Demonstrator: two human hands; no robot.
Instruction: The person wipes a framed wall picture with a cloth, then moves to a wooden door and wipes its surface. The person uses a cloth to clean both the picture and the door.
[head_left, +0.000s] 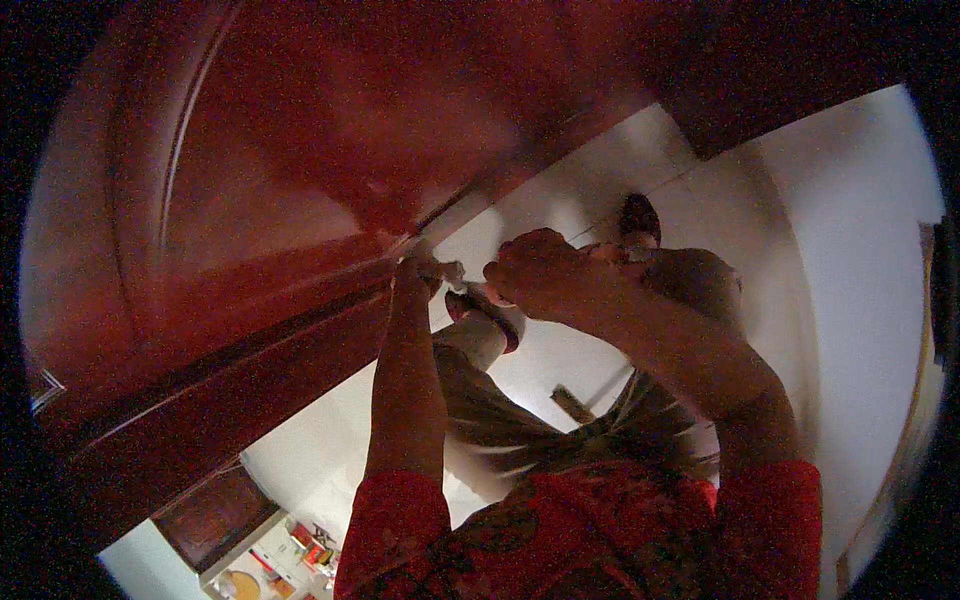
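A large, glossy red-brown panel (300, 135), seemingly a wooden door, fills the upper left. At its lower edge is my left hand (418, 271), close against or touching the panel; its fingers are dark and blurred. A small pale object (454, 274) shows just beside those fingers, too blurred to name. To the right, over the floor, my right hand (536, 266) is raised with curled fingers, its fingertips pointing toward the left hand. Whether either hand grips something cannot be made out.
Below are the pale tiled floor (555, 345) and my dark shoe (637, 217). A white wall (862, 225) curves along the right. At lower left stand a dark wooden cabinet (217, 514) and a light surface (277, 551) with several small items. The picture is dim and grainy.
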